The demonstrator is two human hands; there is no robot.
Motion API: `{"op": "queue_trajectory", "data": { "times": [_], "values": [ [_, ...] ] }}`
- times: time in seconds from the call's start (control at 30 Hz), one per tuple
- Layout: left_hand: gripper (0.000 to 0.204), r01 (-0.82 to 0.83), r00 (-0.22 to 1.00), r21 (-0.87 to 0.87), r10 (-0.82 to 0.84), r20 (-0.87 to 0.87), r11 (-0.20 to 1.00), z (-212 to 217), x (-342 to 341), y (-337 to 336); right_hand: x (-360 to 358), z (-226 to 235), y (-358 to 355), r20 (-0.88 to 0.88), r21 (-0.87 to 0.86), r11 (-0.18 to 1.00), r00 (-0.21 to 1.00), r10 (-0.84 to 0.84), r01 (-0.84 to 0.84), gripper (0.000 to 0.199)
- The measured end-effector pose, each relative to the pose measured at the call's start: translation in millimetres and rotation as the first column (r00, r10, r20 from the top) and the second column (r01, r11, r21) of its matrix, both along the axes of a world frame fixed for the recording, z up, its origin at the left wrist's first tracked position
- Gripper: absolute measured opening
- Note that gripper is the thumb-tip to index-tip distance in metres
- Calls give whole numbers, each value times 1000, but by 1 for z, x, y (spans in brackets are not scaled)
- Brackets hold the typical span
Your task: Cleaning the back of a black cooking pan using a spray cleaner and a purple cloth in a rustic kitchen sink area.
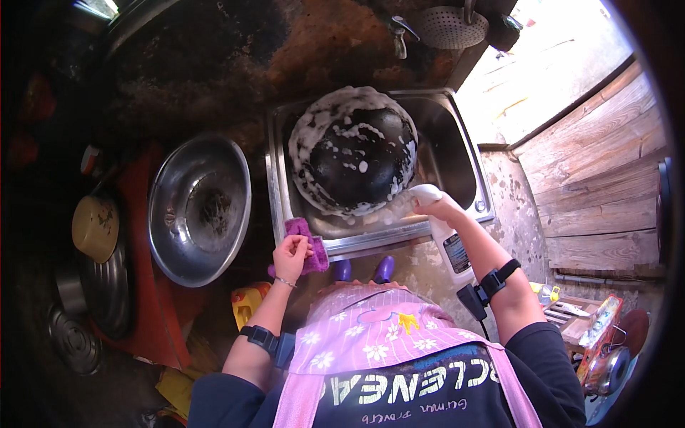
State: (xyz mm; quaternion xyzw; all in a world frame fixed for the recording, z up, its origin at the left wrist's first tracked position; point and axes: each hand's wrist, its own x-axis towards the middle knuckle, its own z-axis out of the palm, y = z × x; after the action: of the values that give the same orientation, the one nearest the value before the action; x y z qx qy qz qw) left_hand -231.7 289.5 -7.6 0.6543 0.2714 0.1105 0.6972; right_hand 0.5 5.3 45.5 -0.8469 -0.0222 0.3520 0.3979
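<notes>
A black wok (371, 153) streaked with white foam sits in the steel sink (457, 121), its foam thickest along the far and left rim. My right hand (432, 207) is closed around the neck of a white spray bottle (451, 246), whose head points left over the sink's near right part. At the sink's near left corner my left hand (291, 255) pinches a purple cloth (314, 262), which hangs by the sink's front edge. Neither hand touches the wok.
A large steel basin (235, 207) stands left of the sink on a red surface (135, 235), near a yellowish pot (95, 228). A tap (399, 46) and a perforated skimmer (453, 28) are beyond the sink. Wooden planks (592, 171) wall the right side.
</notes>
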Motion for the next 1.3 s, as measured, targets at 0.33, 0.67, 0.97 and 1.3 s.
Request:
{"op": "queue_trajectory", "data": {
  "times": [0.33,0.67,0.97,1.3],
  "values": [
    [10,10,1000,1,-10,-26,1000,5,2,0,1,-6,-8,-43,28,999,999,18,-16,45],
    [10,8,1000,11,-8,-18,1000,3,1,0,-1,-13,-7,-21,-23,997,997,-71,70,40],
    [10,1,1000,-4,-1,-22,1000,2,1,0,0,-35,-2,-38,-26,1000,999,-5,4,45],
    [10,-10,1000,-11,10,-20,1000,3,1,-1,-12,-7,20,44,-93,980,982,181,-177,47]
  ]
}}
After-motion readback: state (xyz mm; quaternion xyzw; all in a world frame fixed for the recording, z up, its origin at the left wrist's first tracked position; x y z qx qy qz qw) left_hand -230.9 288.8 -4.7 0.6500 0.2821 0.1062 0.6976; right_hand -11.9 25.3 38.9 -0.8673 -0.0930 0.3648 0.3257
